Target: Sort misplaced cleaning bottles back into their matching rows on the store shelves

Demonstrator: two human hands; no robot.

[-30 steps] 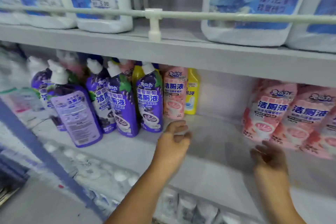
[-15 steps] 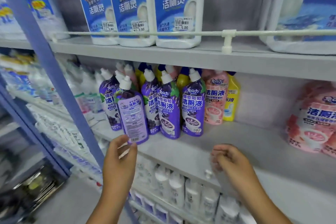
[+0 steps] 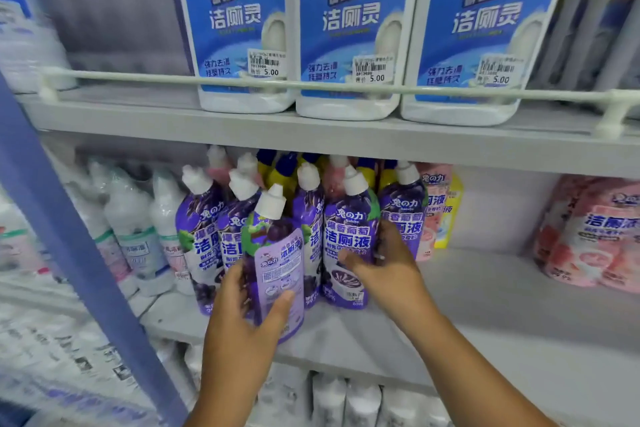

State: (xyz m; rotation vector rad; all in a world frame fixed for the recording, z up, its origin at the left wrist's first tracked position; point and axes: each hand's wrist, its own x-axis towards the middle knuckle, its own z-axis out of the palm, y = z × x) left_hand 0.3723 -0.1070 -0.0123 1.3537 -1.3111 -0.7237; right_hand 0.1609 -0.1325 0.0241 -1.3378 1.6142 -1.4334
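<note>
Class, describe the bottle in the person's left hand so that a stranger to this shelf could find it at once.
Start at the three big blue Mr Puton jugs on the upper shelf, then drop to the cluster of purple bottles on the shelf below. The one you want stands at the very front, gripped by the left hand. This front purple bottle alone shows its pale back label instead of the bold front print.

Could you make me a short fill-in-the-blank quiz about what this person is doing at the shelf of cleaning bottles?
1. The left hand grips a purple plastic bottle with a white cap whose ____ label faces the camera.
2. The right hand touches a front-facing purple bottle standing on the ____ shelf.
3. The three big blue-labelled white jugs on the upper shelf carry price stickers reading ____.
4. Far right lie ____ soft refill pouches.

Missing words: back; middle; 5.00; pink
</note>
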